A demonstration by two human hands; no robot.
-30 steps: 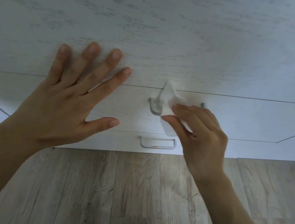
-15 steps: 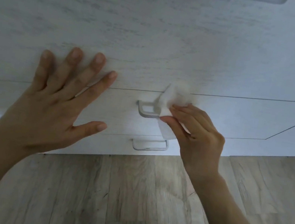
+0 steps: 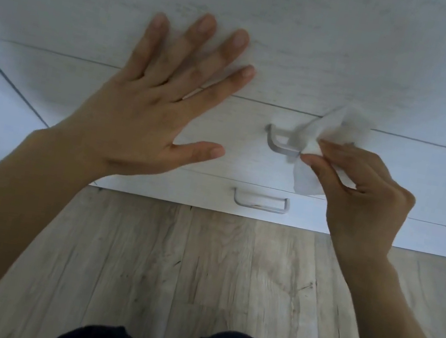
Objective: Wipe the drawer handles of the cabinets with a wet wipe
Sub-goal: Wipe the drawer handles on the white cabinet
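1. pale cabinet stands on a wooden floor.
2. left hand lies spread flat against its front.
3. right hand pinches the wet wipe, which is wrapped over the upper handle's right part.
4. lower handle sits just beneath.

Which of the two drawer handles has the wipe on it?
The upper handle: its right end is covered by the wet wipe, which the right hand pinches. The lower handle is bare and untouched.

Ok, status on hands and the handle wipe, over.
Left hand flat on cabinet front. Right hand pinches wet wipe at upper handle. Lower handle unobstructed.
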